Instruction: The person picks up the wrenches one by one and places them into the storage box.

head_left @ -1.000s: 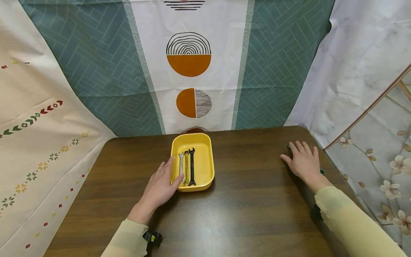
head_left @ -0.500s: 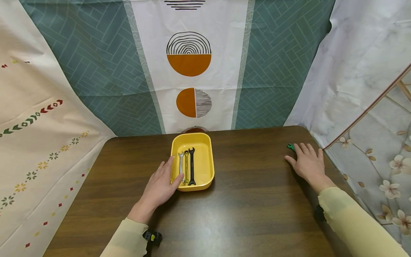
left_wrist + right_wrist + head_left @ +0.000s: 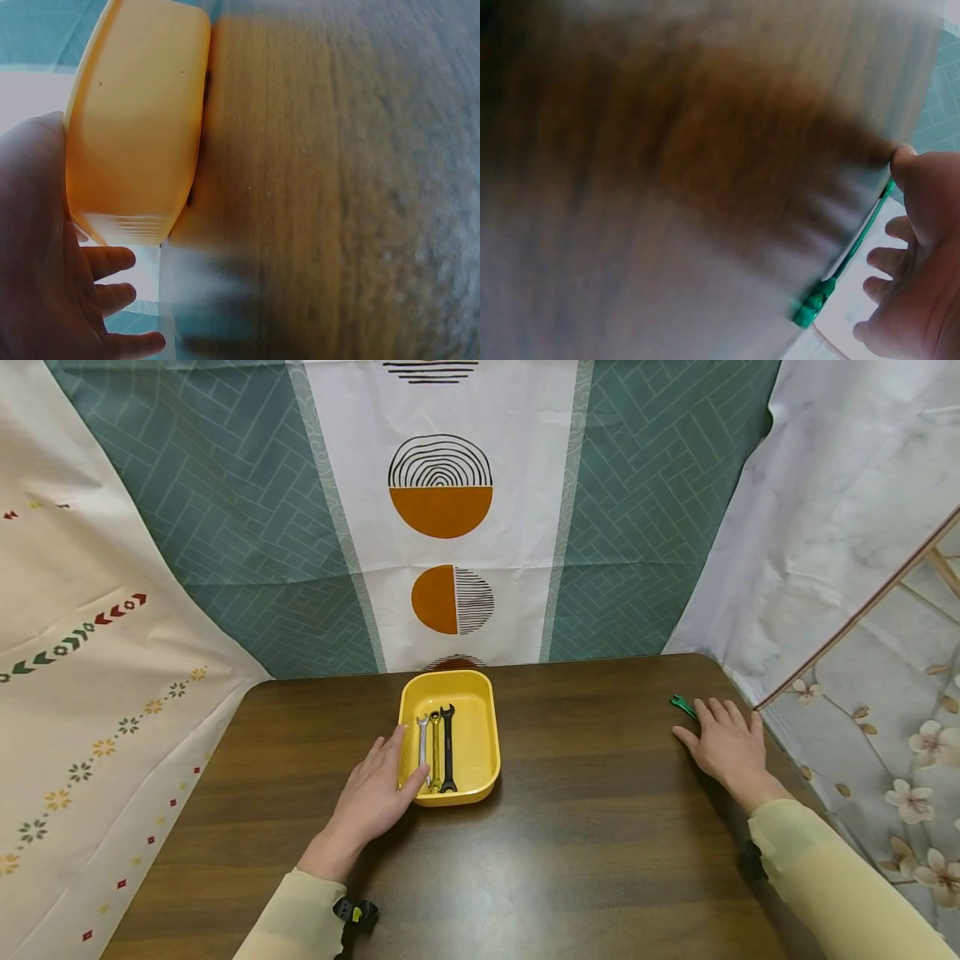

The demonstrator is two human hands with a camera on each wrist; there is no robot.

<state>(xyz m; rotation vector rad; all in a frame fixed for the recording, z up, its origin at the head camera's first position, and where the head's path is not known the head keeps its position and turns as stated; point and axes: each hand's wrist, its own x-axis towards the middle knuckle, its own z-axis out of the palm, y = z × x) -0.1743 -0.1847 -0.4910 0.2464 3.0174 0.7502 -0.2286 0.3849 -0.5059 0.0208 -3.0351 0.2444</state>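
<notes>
A yellow tray stands on the table and holds a silver wrench, a yellow-green ratchet wrench and a black wrench side by side. My left hand rests against the tray's left side, its thumb over the front-left rim and its fingers straight along the outer wall. At the far right, my right hand hovers with spread fingers over a green wrench, which it partly hides in the head view. The right wrist view shows the green wrench's shaft apart from most fingers.
The brown wooden table carries the tray at its back middle. Patterned cloths hang close behind it, with a cream cloth on the left and a floral cloth on the right.
My right hand has shifted rightward and slightly toward me, uncovering more of the green wrench's far end. The left hand and the tray have stayed in place.
</notes>
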